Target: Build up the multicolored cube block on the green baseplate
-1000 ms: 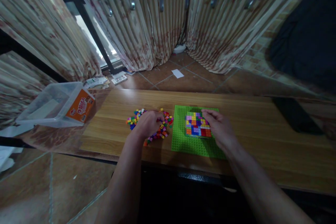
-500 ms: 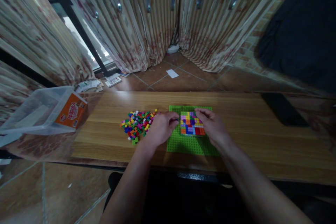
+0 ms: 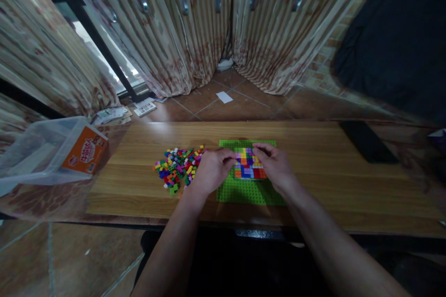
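Observation:
A square of multicoloured toy bricks [image 3: 248,170] sits on a green studded baseplate [image 3: 249,193]. My left hand [image 3: 212,169] is closed in a pinch, its fingertips at the square's upper left edge. Whatever is between them is too small to make out. On the other side, my right hand [image 3: 276,163] has its thumb and forefinger drawn together at the upper right corner, partly covering the square; the fingers hide what they grip. A loose pile of small coloured toy bricks [image 3: 177,163] lies left of the baseplate, partly behind my left hand.
The wooden board [image 3: 313,148] carries the baseplate and pile. A clear plastic bin [image 3: 38,148] with an orange label stands at its left. Toward the right end lies a dark flat object [image 3: 367,141]. Curtains [image 3: 195,46] hang behind, and a white paper [image 3: 224,97] lies on the tiled floor.
The whole view has shifted slightly, so things appear a little further left. My left fingertips are closer to the brick square and now overlap its edge. The right hand stays at the upper right corner.

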### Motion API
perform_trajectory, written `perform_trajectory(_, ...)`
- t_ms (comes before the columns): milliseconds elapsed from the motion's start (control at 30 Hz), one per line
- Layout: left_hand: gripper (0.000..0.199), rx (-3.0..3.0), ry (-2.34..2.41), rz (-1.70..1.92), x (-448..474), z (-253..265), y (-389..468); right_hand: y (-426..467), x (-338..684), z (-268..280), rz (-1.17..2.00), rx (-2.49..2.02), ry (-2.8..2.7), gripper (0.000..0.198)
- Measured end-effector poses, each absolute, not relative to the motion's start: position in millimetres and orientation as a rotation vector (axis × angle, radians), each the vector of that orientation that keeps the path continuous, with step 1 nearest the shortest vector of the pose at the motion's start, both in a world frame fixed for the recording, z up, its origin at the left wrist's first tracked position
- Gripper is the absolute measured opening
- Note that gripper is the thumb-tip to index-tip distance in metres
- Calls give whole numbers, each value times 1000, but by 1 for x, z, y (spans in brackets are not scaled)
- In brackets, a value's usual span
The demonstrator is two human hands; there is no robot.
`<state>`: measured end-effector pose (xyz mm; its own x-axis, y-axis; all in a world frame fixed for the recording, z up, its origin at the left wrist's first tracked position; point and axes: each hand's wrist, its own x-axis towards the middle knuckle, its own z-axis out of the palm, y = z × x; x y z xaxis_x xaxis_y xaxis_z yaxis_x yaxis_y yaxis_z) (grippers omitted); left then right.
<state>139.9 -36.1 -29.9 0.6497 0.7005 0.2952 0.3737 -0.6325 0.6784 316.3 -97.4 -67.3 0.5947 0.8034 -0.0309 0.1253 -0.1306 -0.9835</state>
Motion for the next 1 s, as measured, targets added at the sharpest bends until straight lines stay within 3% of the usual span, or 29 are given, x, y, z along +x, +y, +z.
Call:
perform_trajectory(333,15,2357,791,775,143,-28,-39,-97,315,-65,707,-1630,-784,33)
perform_trajectory(733,37,2381,932,674,146,-27,-45,-97,316,-65,688,-1657,-802,33)
perform_trajectory(1000,38,2366,919,705,147,-29,-44,-98,314,-60,704,-1663,-815,37)
